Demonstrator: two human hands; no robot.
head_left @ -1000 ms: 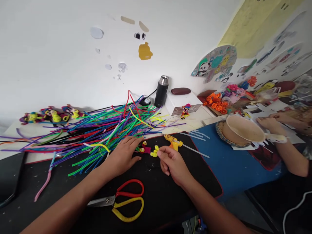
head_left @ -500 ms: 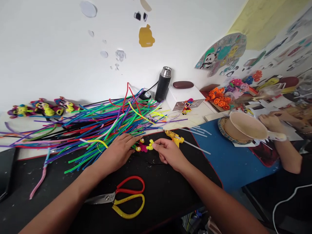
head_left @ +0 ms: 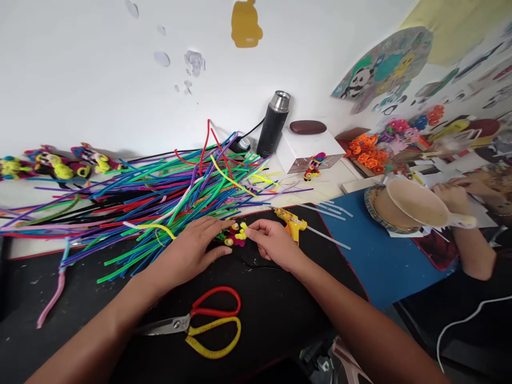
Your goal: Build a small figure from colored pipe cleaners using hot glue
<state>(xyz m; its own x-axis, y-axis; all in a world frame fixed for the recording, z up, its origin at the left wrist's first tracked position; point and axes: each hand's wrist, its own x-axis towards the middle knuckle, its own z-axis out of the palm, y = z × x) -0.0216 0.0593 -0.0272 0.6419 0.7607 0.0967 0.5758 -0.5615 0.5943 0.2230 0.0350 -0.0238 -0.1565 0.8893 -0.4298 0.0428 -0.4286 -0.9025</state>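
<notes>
My right hand (head_left: 269,239) pinches a small yellow fuzzy piece (head_left: 241,231) between thumb and fingertips. That piece lies against a dark pink, red and yellow fuzzy figure (head_left: 234,234) on the black mat (head_left: 276,298). Around the figure's left end is my left hand (head_left: 200,241), its thumb below and its fingers above; part of the figure is hidden by them. Scissors (head_left: 200,321) with one red and one yellow handle lie nearer to me. The yellow glue gun (head_left: 293,224) rests just beyond my right hand.
Many coloured fuzzy stems (head_left: 188,186) spread behind and left of my hands. Finished figures (head_left: 60,162) lie far left. A black flask (head_left: 273,124) and white box (head_left: 306,149) stand behind; a co-worker's arm (head_left: 474,245) is right, near a pale bowl (head_left: 418,205).
The yellow piece in my right hand has moved left, up to the pink figure. My left thumb has spread out below the figure. The camera view has shifted.
</notes>
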